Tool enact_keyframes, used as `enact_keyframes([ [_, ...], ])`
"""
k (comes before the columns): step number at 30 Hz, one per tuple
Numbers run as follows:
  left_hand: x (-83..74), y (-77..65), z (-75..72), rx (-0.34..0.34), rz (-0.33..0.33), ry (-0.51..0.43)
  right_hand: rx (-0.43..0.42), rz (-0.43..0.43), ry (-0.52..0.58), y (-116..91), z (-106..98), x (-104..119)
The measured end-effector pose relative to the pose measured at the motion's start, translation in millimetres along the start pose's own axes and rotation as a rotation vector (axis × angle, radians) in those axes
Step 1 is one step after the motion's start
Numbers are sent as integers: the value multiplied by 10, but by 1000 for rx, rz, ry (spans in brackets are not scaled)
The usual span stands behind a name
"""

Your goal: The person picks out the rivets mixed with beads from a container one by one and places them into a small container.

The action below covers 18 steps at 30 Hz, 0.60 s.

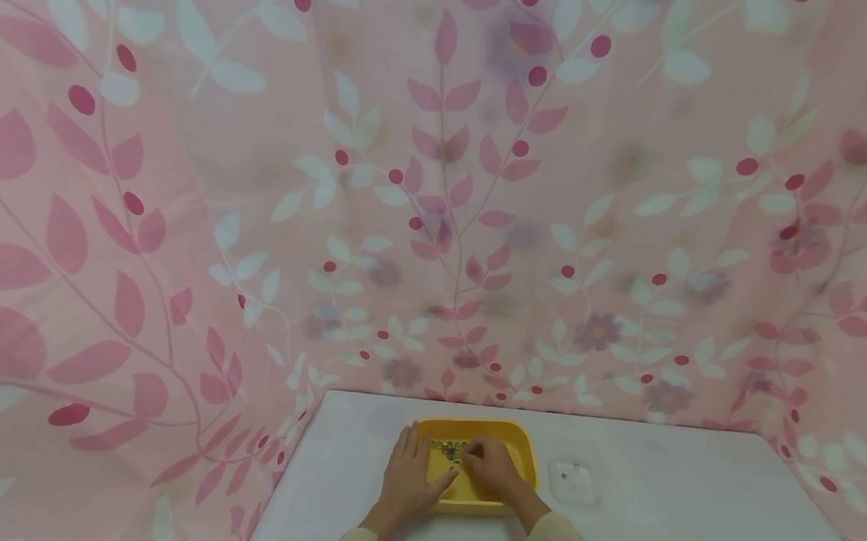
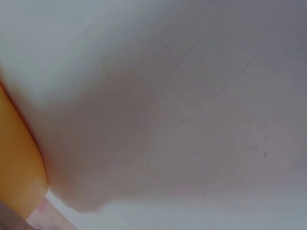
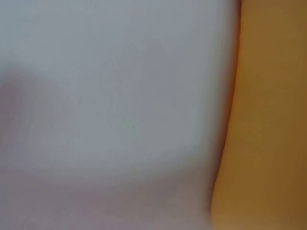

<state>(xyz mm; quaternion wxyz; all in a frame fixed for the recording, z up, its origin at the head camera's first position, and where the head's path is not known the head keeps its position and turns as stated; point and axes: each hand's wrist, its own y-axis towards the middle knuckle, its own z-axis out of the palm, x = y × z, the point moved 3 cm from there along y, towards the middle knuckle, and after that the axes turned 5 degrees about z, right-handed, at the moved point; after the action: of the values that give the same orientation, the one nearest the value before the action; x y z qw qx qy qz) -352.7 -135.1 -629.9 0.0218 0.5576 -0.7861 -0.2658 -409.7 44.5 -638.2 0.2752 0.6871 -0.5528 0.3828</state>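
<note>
A shallow yellow tray (image 1: pixel 476 508) lies on a white table, and its outer wall also shows in both wrist views. Inside it, several small round bead-like pieces (image 1: pixel 448 448), mostly greenish with a dark bluish one among them, sit in a cluster between the hands. My left hand (image 1: pixel 410 475) lies over the tray's left side, fingers straight and thumb stretched toward the pieces. Reaching in from the right, my right hand (image 1: pixel 493 466) has bent fingers, their tips right at the cluster's right edge. I cannot tell whether a piece is between those fingertips.
To the right of the tray stands a small clear container (image 1: pixel 571 484) with a few tiny pieces in it. The white table (image 1: pixel 686 496) extends to the right. A pink leaf-patterned cloth (image 1: pixel 480 224) hangs behind and at the sides.
</note>
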Motion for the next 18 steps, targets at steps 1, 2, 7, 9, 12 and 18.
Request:
enact_keyframes([
  [1,0,-3,-1,7,-1,0,-4,8,12,-6,-15,14],
  [2,2,-3,-1,15,-2,1,-6,17,21,-8,-31,28],
  [7,50,30,24,69,-32,14,-12,26,67,-1,-131,160],
  [9,70,49,24,69,-41,15,-12,10,81,4,-174,219],
  [12,81,56,12,56,-41,19,-4,-29,85,4,-232,284],
  [18,70,10,57,104,-49,-3,20,-41,89,-66,-352,361],
])
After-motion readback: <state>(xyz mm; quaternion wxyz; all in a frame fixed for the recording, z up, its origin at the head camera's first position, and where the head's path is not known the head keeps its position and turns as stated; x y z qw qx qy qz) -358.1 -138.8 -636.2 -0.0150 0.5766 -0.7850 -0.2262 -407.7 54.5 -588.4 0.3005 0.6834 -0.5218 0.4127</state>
